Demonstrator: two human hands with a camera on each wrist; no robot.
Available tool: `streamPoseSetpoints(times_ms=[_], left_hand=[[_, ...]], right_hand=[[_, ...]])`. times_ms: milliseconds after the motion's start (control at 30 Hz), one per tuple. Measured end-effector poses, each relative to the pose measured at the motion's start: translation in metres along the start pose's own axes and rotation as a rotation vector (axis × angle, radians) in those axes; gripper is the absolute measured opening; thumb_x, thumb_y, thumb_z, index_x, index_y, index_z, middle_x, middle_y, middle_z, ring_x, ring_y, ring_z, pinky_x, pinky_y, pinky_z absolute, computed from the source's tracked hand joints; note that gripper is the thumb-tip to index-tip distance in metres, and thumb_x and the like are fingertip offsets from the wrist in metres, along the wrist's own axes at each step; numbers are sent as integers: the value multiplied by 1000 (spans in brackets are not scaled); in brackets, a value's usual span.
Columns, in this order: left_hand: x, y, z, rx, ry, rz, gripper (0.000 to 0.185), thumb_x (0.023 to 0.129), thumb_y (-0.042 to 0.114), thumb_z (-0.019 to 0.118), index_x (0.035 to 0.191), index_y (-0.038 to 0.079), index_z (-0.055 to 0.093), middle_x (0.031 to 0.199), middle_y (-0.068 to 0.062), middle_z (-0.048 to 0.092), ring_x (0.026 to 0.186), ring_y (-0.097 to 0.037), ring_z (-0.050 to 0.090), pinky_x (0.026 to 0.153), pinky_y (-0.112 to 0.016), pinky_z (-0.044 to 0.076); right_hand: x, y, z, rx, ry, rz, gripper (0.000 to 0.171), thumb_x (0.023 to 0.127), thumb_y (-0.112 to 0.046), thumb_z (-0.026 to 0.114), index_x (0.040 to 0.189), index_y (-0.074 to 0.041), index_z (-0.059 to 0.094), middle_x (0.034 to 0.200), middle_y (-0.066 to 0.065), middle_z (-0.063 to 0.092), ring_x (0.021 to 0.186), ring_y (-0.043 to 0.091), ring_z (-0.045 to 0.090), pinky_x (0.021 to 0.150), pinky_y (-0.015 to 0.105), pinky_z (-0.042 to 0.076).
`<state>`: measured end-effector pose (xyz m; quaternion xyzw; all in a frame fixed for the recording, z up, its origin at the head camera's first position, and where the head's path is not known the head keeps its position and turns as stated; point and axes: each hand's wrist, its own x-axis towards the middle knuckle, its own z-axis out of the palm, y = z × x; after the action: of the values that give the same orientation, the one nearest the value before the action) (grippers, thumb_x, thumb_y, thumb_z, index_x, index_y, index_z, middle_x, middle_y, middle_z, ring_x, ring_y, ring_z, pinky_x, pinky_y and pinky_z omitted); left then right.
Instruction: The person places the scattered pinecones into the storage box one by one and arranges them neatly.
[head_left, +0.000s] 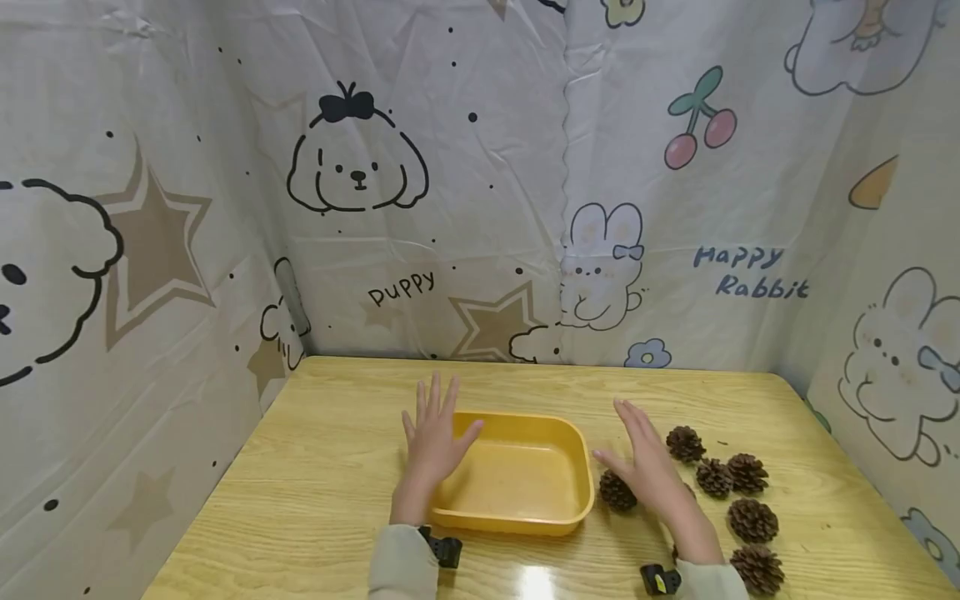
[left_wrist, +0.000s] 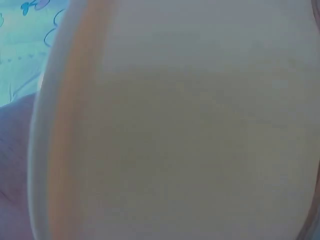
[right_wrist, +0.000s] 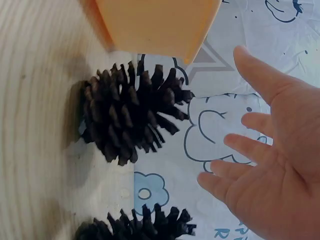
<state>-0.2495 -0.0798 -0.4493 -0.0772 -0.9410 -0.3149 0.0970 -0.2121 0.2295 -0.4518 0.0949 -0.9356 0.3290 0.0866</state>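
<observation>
A yellow plastic basin (head_left: 517,479) stands on the wooden table, its inside bare. Over its left side is my left hand (head_left: 431,446), fingers spread and straight; whether it touches the rim I cannot tell. In the left wrist view the basin's blurred rim (left_wrist: 55,150) fills most of the picture. My right hand (head_left: 651,467) hovers right of the basin with straight fingers and holds nothing. Close to it, a brown pine cone (head_left: 617,490) lies beside the basin. The right wrist view shows that pine cone (right_wrist: 132,112) between the basin's wall (right_wrist: 155,27) and the open palm (right_wrist: 285,170).
Several more pine cones (head_left: 752,520) lie loosely grouped on the table's right side, some partly behind the right forearm. Printed cloth (head_left: 480,183) hangs behind the table (head_left: 300,467) and along both sides. A black strap mount (head_left: 660,579) sits on each wrist.
</observation>
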Motion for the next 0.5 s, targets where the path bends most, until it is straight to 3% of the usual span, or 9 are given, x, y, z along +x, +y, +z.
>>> streamPoseSetpoints(times_ms=[233, 500], left_hand=[[-1, -15, -6, -95, 14, -19, 85, 90, 39, 67, 158, 16, 20, 166, -16, 7, 152, -45, 5, 113, -77, 13], [-4, -38, -8, -294, -12, -22, 85, 91, 30, 68, 159, 19, 17, 166, -17, 5, 151, -45, 8, 116, -70, 20]], right_hand=[[-7, 2, -2, -5, -52, 15, 83, 89, -31, 70, 154, -4, 26, 158, 26, 23, 142, 51, 26, 110, 71, 29], [-11, 4, -6, 7, -167, 56, 83, 85, -29, 75, 151, -4, 33, 155, 26, 31, 139, 50, 33, 107, 66, 38]])
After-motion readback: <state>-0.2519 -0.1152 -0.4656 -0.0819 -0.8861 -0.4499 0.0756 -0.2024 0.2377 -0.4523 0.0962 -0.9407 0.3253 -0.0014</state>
